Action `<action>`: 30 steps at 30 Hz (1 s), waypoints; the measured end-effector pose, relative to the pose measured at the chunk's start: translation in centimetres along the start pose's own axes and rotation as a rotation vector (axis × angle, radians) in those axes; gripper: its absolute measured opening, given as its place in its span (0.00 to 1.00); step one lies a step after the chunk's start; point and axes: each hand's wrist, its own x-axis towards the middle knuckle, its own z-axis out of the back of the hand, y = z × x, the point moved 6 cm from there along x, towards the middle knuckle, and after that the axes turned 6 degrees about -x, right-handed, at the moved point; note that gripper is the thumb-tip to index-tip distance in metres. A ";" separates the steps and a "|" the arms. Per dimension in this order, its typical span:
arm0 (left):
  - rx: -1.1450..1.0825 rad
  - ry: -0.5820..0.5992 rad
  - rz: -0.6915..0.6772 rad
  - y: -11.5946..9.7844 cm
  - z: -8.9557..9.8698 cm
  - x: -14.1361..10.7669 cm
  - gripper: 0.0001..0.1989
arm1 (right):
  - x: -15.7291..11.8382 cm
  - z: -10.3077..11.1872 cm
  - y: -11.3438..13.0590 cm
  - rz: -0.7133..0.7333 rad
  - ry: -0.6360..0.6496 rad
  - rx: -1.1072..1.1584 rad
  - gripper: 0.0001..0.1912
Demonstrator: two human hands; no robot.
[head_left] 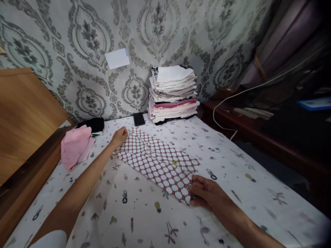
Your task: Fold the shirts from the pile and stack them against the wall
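Note:
A long strip of folded cloth (157, 160), white with a red-and-grey lattice pattern, lies slantwise on the patterned sheet. A small yellow mark (175, 162) shows on its upper face. My left hand (120, 137) is closed at the far left end, fingers pinching the corner. At the near right end, my right hand (204, 193) holds the short edge between thumb and fingers. Some of the right fingertips are hidden by the hand and cloth. Most of the cloth lies flat, with slight wrinkles towards the left end.
Behind the cloth stand a tall stack of folded clothes (173, 96) and a black phone (139, 119). A pink garment (76, 146) and a black one (93, 124) lie left, beside a wooden board (28, 113). A white cable (248, 84) hangs over the dark furniture on the right.

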 end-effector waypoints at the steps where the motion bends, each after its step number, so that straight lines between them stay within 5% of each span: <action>1: -0.001 -0.006 -0.012 -0.1 0.1 0.0 0.04 | 0.0 0.0 0.1 0.000 -0.007 0.004 0.18; 24: -0.034 0.009 -0.169 -1.9 -1.5 -1.5 0.03 | 0.1 -0.2 0.1 0.014 0.042 0.018 0.17; 30: -0.146 -0.049 -0.051 0.7 2.3 -0.9 0.11 | 0.6 0.3 -0.7 -0.039 0.008 0.043 0.19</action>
